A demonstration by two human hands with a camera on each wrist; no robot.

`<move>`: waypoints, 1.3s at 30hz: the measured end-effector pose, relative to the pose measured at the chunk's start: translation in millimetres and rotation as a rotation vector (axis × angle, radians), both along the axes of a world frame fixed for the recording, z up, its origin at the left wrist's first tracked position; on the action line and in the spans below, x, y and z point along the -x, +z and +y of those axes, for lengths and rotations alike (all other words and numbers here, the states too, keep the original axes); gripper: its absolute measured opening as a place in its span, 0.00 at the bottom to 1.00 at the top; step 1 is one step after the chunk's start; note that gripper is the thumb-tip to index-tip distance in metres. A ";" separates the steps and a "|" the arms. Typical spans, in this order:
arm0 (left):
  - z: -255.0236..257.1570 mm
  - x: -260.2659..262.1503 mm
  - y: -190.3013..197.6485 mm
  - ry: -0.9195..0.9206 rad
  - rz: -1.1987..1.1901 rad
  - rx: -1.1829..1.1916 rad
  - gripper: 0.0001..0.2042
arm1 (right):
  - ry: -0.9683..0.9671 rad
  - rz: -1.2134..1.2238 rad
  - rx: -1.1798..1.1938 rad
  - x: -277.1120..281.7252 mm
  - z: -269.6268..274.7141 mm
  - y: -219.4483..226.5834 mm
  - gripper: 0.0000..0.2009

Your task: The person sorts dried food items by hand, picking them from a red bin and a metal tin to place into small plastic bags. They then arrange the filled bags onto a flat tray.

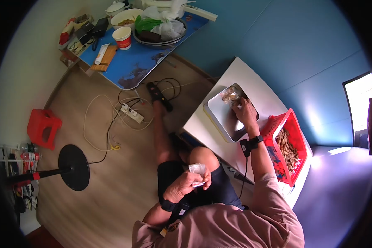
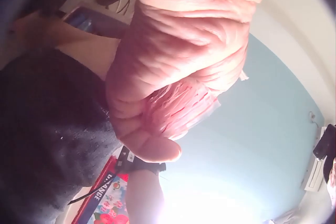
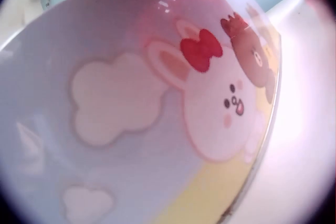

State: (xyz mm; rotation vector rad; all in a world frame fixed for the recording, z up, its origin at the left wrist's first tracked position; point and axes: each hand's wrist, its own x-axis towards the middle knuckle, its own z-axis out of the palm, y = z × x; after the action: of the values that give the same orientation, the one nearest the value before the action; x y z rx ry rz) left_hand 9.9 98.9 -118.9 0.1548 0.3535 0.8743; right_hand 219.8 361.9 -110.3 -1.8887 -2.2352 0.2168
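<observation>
Two containers: tray (image 1: 221, 118) holds filled bag (image 1: 230, 95), right hand (image 1: 244, 112) fingers grasping it; red basket (image 1: 298, 136) holds brown pieces; left hand (image 1: 186, 185) fingers clench empty bag (image 1: 197, 169).

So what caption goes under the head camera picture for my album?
Right hand puts a small bag on the tray; left hand grips another.

My tray (image 3: 105, 145) is pale lilac, printed with white clouds, a white rabbit in a red bow and a brown bear. At the white tabletop's (image 1: 252, 78) edge, my basket (image 1: 295, 124) is red.
</observation>
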 end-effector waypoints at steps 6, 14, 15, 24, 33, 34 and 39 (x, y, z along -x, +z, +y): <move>4.3 3.1 2.1 -0.020 0.014 0.028 0.06 | 0.022 0.040 0.095 -5.9 -1.9 11.3 0.19; 3.4 0.9 0.8 -0.021 -0.002 0.021 0.04 | 0.157 0.143 0.263 -21.0 -9.4 14.7 0.16; 3.0 0.2 -0.4 -0.023 0.002 0.015 0.04 | 0.149 0.335 0.404 -21.1 -10.4 18.6 0.14; -1.1 -3.8 -0.7 0.018 0.025 0.030 0.04 | 0.092 1.064 0.659 -28.2 -31.6 52.7 0.08; -2.8 -9.1 -1.5 0.017 0.071 0.041 0.06 | -0.014 1.157 0.181 -74.7 -120.1 161.5 0.12; -3.3 -11.3 -1.9 0.026 0.071 0.029 0.06 | -0.053 1.128 0.131 -85.9 -128.6 171.5 0.13; -11.3 -17.1 -9.5 0.075 0.062 -0.018 0.06 | -0.333 0.712 -0.149 -158.4 -151.7 169.1 0.12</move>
State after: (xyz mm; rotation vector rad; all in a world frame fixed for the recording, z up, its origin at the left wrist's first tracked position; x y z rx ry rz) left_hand 27.0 87.6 -128.4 0.1870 0.4117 0.9484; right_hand 378.2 210.2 58.8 -1.7065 -1.4147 0.5468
